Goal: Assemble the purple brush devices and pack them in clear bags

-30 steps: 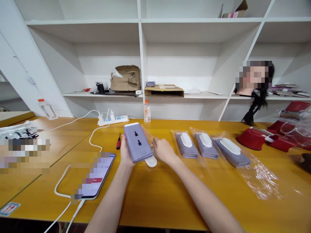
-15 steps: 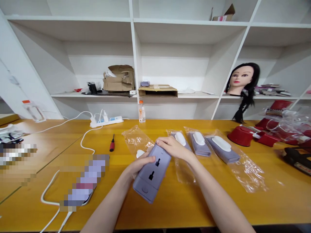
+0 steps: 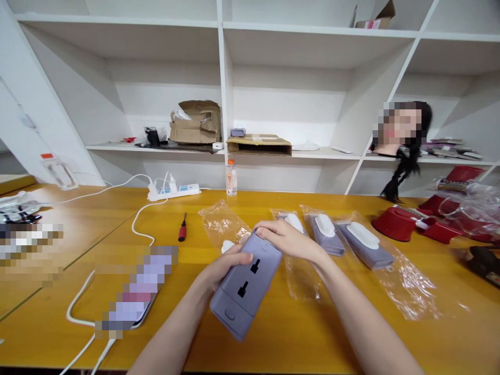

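Left hand (image 3: 224, 266), right hand (image 3: 285, 237): fingers closed on lavender slotted case (image 3: 244, 287), probably adapter.

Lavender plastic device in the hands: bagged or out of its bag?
Out: the lavender plastic device shows bare in the left hand and right hand, with a clear plastic bag lying beyond it on the table.
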`<action>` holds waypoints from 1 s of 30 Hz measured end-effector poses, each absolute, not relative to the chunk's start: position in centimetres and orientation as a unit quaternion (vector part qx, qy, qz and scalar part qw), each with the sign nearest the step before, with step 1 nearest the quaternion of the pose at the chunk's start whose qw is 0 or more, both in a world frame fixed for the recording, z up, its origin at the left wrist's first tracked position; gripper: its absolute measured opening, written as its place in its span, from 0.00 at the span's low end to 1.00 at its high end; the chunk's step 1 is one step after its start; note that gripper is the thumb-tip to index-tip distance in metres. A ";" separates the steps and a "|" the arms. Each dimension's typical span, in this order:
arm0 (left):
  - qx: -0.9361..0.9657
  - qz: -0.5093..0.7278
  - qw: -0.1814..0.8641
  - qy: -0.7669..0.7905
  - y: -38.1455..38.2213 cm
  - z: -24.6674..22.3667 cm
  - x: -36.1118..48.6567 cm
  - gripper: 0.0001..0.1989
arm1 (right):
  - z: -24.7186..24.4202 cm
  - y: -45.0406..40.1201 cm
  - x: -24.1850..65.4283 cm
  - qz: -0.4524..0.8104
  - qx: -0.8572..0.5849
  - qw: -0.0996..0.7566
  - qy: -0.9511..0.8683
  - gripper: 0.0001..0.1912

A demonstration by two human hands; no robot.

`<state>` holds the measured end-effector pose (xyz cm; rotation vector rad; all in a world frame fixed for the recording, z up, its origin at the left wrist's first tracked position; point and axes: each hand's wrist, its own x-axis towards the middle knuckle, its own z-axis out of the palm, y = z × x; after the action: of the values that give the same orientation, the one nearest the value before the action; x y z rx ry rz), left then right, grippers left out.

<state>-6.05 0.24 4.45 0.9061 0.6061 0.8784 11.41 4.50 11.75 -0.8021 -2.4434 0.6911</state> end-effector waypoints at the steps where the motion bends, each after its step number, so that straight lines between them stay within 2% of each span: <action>1: 0.419 0.400 0.765 0.282 0.2 4.5 -6.1 0.15 | 11.8 4.4 11.2 0.243 -0.292 0.230 -0.896 0.15; 5: 0.435 0.401 0.740 0.318 0.3 4.3 -5.5 0.15 | 11.5 4.4 10.8 0.254 -0.286 0.219 -0.898 0.15; 9: 0.453 0.410 0.720 0.328 0.2 4.2 -4.6 0.14 | 10.4 4.3 11.4 0.328 -0.291 0.277 -0.855 0.17; 11: 0.451 0.410 0.719 0.334 0.2 4.2 -4.4 0.14 | 9.7 4.3 11.5 0.349 -0.307 0.323 -0.824 0.16; 13: 0.446 0.417 0.715 0.340 0.3 4.2 -4.5 0.14 | 8.9 4.8 11.2 0.341 -0.339 0.405 -0.777 0.16; 16: 0.421 0.450 0.712 0.338 0.8 4.5 -5.5 0.16 | 7.8 6.6 10.2 0.290 -0.432 0.503 -0.690 0.21; 18: 0.390 0.479 0.719 0.319 1.3 4.8 -6.7 0.18 | 7.1 8.4 9.5 0.239 -0.522 0.446 -0.686 0.25; 20: 0.343 0.508 0.739 0.279 1.9 5.1 -8.3 0.21 | 6.5 10.4 9.0 0.221 -0.543 0.407 -0.700 0.24; 24: 0.275 0.644 0.677 0.224 2.5 5.6 -11.1 0.21 | 5.1 13.1 8.4 0.183 -0.549 0.318 -0.751 0.19; 30: 0.259 0.649 0.681 0.218 2.9 5.4 -11.1 0.20 | 3.8 13.9 5.8 0.096 -0.503 0.180 -0.840 0.15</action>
<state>-11.15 2.85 5.43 0.5804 0.4903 1.4574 5.84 13.85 3.78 -1.4202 -2.3738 0.2726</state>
